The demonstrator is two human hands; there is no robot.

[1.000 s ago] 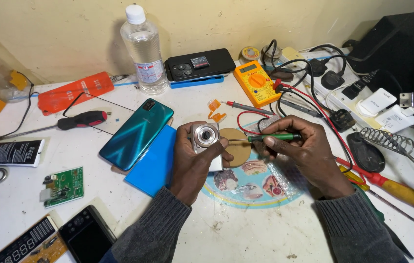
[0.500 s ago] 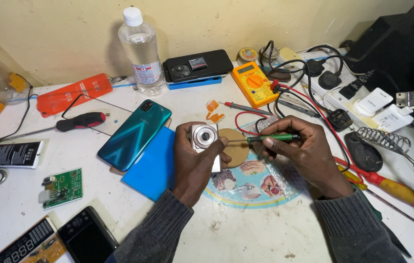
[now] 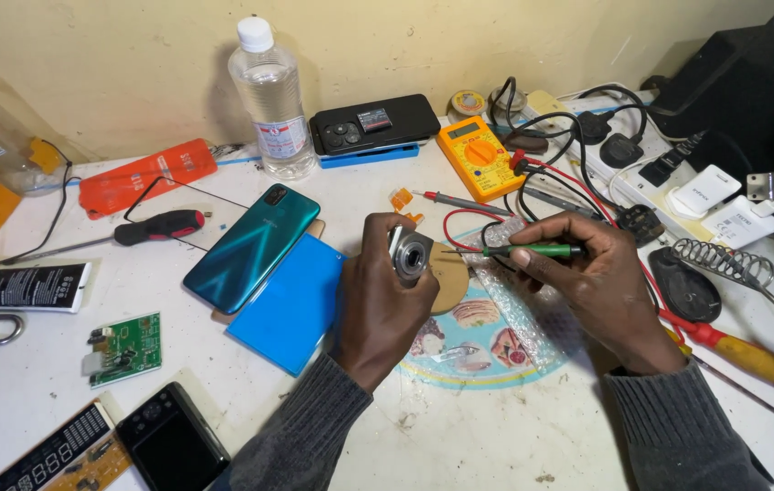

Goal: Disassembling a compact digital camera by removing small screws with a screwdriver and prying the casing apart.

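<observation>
My left hand (image 3: 378, 300) grips a small silver camera lens unit (image 3: 412, 255), its round face turned up. My right hand (image 3: 596, 282) pinches a thin green-handled screwdriver (image 3: 532, 249), whose tip points left at the lens unit's side. Both hands hover over a round printed mat (image 3: 487, 336) on the white table (image 3: 496, 436). A teal phone (image 3: 252, 246) lies just left of my left hand, resting partly on a blue flat case (image 3: 291, 305).
A clear bottle (image 3: 271, 100), a black phone (image 3: 373, 123) and a yellow multimeter (image 3: 476, 156) with red leads stand at the back. A red-handled screwdriver (image 3: 733, 350), a soldering stand (image 3: 719, 264), power strip, green circuit board (image 3: 125, 347) and black camera body (image 3: 171, 445) lie around.
Both hands hold almost the same pose. The view has shifted slightly, and the screwdriver tip stays at the lens unit.
</observation>
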